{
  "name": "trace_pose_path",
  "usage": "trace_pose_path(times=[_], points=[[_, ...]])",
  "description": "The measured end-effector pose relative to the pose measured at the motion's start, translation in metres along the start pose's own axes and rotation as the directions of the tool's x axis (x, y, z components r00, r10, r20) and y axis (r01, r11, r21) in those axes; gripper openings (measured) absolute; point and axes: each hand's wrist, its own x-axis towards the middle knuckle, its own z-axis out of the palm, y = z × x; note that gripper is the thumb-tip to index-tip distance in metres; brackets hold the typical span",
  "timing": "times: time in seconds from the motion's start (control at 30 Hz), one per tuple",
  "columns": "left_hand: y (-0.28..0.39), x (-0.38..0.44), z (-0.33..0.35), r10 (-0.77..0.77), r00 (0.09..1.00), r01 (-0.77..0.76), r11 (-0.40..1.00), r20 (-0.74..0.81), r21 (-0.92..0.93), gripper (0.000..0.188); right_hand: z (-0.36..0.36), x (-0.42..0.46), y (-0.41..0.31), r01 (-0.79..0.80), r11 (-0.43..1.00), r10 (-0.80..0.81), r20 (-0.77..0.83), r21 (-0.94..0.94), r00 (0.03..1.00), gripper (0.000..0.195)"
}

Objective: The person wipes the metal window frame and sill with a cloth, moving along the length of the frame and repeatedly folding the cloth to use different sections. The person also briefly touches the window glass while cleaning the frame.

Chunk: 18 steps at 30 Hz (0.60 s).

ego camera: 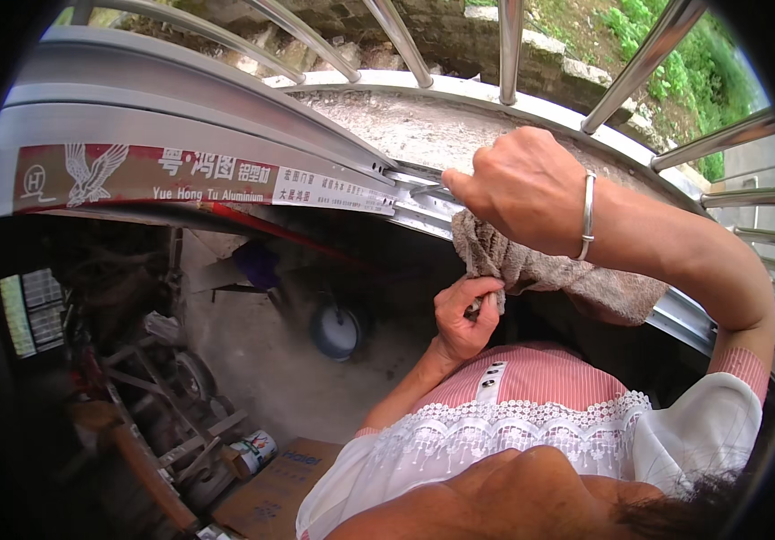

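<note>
My right hand, with a silver bangle at its wrist, is closed over the aluminium window track, its fingertips at a thin metal piece that may be a tool's tip. A brown, dirty cloth hangs below that hand and lies across the track to the right. My left hand pinches the cloth's bunched lower end between thumb and fingers, just inside the sill. What my right palm encloses is hidden.
Metal window bars stand beyond the concrete ledge. An aluminium sash frame with a printed strip fills the upper left. Indoors are a round basin, a metal-framed cart, a paint bucket and flattened cardboard.
</note>
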Motion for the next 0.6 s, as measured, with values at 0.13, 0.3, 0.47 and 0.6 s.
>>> trace_pose_path(times=[0.13,0.3,0.47,0.6], points=[[0.0,0.002,-0.009,0.069,0.991,-0.056,0.991,-0.114,0.119,0.022,-0.021,-0.034,0.013,-0.119,0.992,0.121,-0.032,0.047,0.992,0.014],[0.016,0.046,-0.027,0.305,0.896,-0.199,0.926,-0.322,0.321,0.023,-0.028,-0.085,0.013,-0.259,0.887,0.361,-0.223,0.382,0.906,0.024],[0.039,0.102,-0.025,0.238,0.953,-0.123,0.869,-0.185,0.48,0.05,-0.03,-0.114,-0.015,-0.39,0.788,0.5,-0.125,0.476,0.857,0.036],[0.036,0.101,-0.016,0.205,0.977,-0.136,0.807,-0.057,0.574,0.063,-0.01,-0.113,-0.023,-0.409,0.854,0.47,-0.141,0.322,0.871,0.041]])
